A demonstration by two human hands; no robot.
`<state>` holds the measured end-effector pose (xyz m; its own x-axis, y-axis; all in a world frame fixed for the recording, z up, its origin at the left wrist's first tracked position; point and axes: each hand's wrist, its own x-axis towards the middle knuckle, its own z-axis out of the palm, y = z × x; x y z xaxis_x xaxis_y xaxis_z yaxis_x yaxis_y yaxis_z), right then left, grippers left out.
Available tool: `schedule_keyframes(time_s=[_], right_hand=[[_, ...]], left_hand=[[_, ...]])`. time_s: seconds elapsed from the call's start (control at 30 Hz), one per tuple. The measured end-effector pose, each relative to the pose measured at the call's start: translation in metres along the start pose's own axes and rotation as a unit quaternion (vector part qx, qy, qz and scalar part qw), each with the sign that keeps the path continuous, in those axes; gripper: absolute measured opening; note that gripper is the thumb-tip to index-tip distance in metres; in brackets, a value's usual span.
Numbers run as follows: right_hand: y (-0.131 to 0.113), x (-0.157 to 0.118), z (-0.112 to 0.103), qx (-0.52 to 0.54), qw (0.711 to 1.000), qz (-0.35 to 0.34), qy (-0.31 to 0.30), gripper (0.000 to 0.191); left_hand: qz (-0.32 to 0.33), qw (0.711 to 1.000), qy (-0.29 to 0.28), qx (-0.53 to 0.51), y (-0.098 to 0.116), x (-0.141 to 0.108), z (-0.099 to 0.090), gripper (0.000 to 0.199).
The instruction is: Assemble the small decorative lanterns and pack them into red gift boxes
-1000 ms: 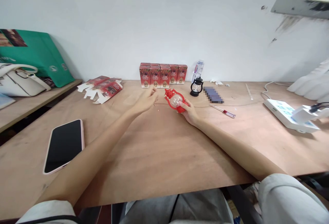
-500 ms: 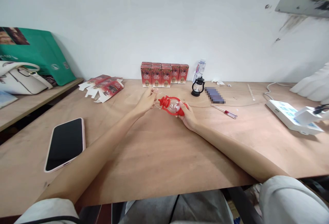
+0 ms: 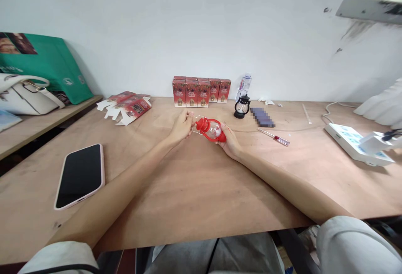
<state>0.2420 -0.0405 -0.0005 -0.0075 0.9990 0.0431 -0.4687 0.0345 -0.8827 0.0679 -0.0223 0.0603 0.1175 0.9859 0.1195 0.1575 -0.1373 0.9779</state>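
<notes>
A small red lantern (image 3: 211, 130) with a clear globe lies tilted in the air above the table, its top pointing left. My right hand (image 3: 230, 140) is wrapped round its red base. At the lantern's top, my left hand (image 3: 184, 125) pinches a thin wire handle (image 3: 197, 132), whose two sides run to the red cap. The fingertips of my left hand are partly hidden. Behind and to the right, a black lantern (image 3: 241, 107) of like shape stands upright.
Red printed boxes (image 3: 191, 94) stand by the wall, flattened cartons (image 3: 127, 106) to their left. A phone (image 3: 80, 176) lies front left. On the right are a screwdriver (image 3: 274, 136), a dark blurred object (image 3: 262, 117), a clear bottle (image 3: 244, 85) and a power strip (image 3: 354, 142).
My left hand has shifted slightly right and down, nearer the lantern's cap, and the wire handle now shows more squarely. The right hand has barely moved.
</notes>
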Motion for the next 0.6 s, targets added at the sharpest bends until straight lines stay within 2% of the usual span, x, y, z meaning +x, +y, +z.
schedule_keyframes(time_s=[0.17,0.6], right_hand=[[0.0001,0.0013,-0.0012,-0.004,1.0,-0.004,-0.008,0.035],[-0.0023,0.0009,-0.0011,0.0,1.0,0.013,-0.019,0.036]], left_hand=[[0.013,1.0,-0.001,-0.026,-0.003,0.0013,-0.001,0.021],[-0.008,1.0,0.011,-0.005,-0.0031,0.0014,-0.0007,0.022]])
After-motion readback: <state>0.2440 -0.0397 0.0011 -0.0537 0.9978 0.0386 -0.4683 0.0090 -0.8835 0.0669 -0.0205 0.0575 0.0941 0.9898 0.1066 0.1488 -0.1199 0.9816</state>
